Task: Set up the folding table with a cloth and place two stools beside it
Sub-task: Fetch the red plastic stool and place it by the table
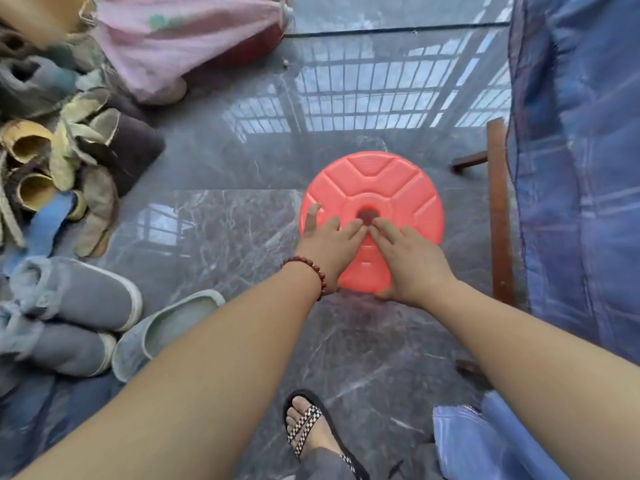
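A round coral-pink plastic stool (372,181), seen from above with a hole in its middle, stands on the dark marble floor. My left hand (329,242), with a bead bracelet on the wrist, lies flat on the near left of the seat, fingers straight and pointing at the hole. My right hand (405,258) lies flat on the near right of the seat, its fingertips meeting the left ones beside the hole, thumb at the seat's near rim. A blue cloth (575,168) hangs at the right over a brown wooden leg (498,209).
Several grey and beige slippers and shoes (69,299) are piled along the left. A pink mesh cover (180,39) lies at the back left. My sandalled foot (311,427) stands near the bottom. Open marble floor (225,237) lies left of the stool.
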